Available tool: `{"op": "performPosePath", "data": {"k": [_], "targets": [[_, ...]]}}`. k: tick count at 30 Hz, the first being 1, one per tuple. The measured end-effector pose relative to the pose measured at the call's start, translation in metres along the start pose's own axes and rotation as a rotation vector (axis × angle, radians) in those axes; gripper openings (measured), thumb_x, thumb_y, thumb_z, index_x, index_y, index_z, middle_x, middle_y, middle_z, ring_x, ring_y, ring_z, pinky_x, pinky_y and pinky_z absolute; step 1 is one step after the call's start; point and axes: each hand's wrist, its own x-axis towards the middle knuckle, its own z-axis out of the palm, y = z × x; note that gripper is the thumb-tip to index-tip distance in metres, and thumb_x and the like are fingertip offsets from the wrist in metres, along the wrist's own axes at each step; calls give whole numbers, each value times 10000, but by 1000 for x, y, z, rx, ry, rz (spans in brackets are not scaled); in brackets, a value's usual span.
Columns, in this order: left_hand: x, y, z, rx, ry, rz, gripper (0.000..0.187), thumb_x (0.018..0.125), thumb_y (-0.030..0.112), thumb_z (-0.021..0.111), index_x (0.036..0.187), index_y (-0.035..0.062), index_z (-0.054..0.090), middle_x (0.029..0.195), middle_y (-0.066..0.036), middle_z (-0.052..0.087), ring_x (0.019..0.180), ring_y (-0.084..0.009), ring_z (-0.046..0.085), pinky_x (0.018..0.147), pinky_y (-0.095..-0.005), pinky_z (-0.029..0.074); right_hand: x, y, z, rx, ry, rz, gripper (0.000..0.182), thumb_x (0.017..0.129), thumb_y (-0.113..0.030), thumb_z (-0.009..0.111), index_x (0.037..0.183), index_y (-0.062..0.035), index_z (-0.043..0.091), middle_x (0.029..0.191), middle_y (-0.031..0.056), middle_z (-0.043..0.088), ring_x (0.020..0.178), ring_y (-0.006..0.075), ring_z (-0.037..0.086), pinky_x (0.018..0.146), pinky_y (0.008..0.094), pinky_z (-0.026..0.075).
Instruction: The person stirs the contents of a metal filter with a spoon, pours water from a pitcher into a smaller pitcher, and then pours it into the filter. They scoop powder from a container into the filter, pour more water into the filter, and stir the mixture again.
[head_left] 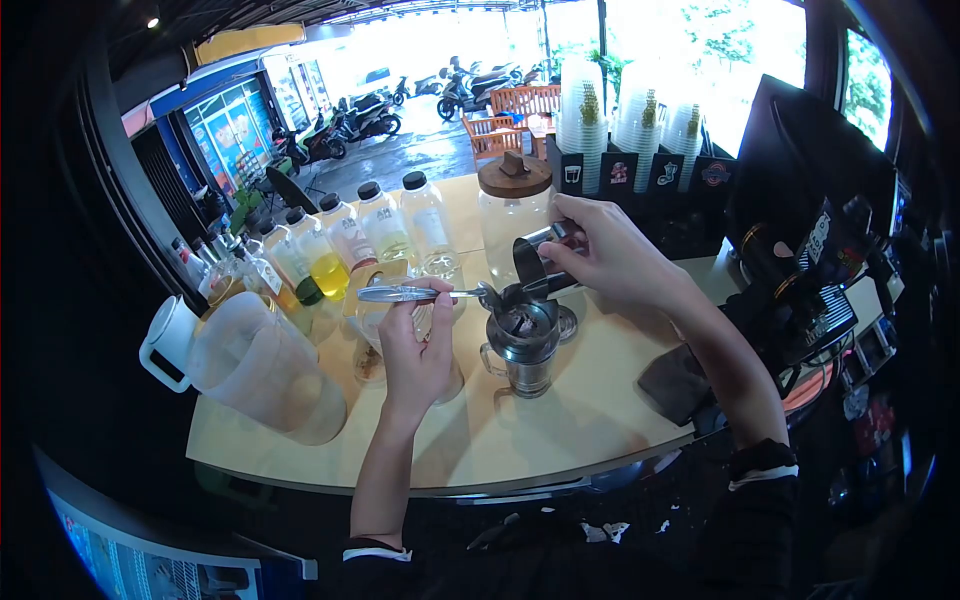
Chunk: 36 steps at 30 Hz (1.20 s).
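A metal spoon (400,293) lies level in my left hand (416,350), its handle pinched between fingers and thumb. The spoon's bowl is at the mouth of a dark metal cup (531,266). That cup is tilted down to the left, and my right hand (610,250) grips it by its handle side. Directly under both is a metal drip filter (523,345) with dark contents showing in its top. It sits on a glass mug (528,379) whose clear handle points left. A small round metal lid (567,324) lies against the filter's right side.
On the left stand a large cloudy plastic pitcher (265,370) and a white-lidded jug (168,345). Several black-capped bottles (380,225) line the back left. Behind the filter is a wooden-lidded glass jar (505,225). Stacked plastic cups (583,120) and a black machine (800,250) are at right.
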Motion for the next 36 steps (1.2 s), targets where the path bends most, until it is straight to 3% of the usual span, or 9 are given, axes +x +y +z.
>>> {"op": "performPosePath", "data": {"k": [9,12,17,21,23,36], "targets": [[-1,-1,0,15,-12,-10,142,906,92,564,950,-33,614,884,-106,646,854,-171,621,802,-301,474,-4,-2,-6,-49,2,38,206,870,-66,629,824,30,452,698,90,560,697,118,648,547,276,448],[-2,-3,0,9,-2,-4,139,907,90,563,951,-31,614,880,-105,647,857,-169,620,808,-303,473,-3,-6,-3,-9,3,19,214,872,-68,628,821,28,444,677,83,529,668,106,619,538,273,433],[-2,-1,0,-3,11,-8,132,909,85,559,951,-28,615,871,-103,647,855,-168,620,815,-305,472,-5,-20,-4,27,-55,33,256,856,-103,656,819,20,435,621,62,443,565,99,449,508,289,372],[-2,-1,0,6,8,0,131,909,84,559,944,-30,614,864,-104,646,851,-170,625,810,-302,474,-7,-23,-3,50,-69,16,264,849,-116,665,819,13,437,606,62,436,554,102,428,507,292,364],[-2,-2,0,14,1,0,131,908,84,559,941,-31,614,861,-105,645,850,-169,626,807,-301,475,-8,-30,-7,10,-126,38,262,821,-106,661,817,60,459,737,209,572,706,330,653,629,377,510],[-4,-3,3,-16,10,7,124,907,80,562,938,-30,610,856,-98,642,836,-166,617,793,-300,472,-20,-34,-21,-46,-166,110,269,830,-116,660,805,51,451,705,200,550,698,326,636,625,371,505]]}}
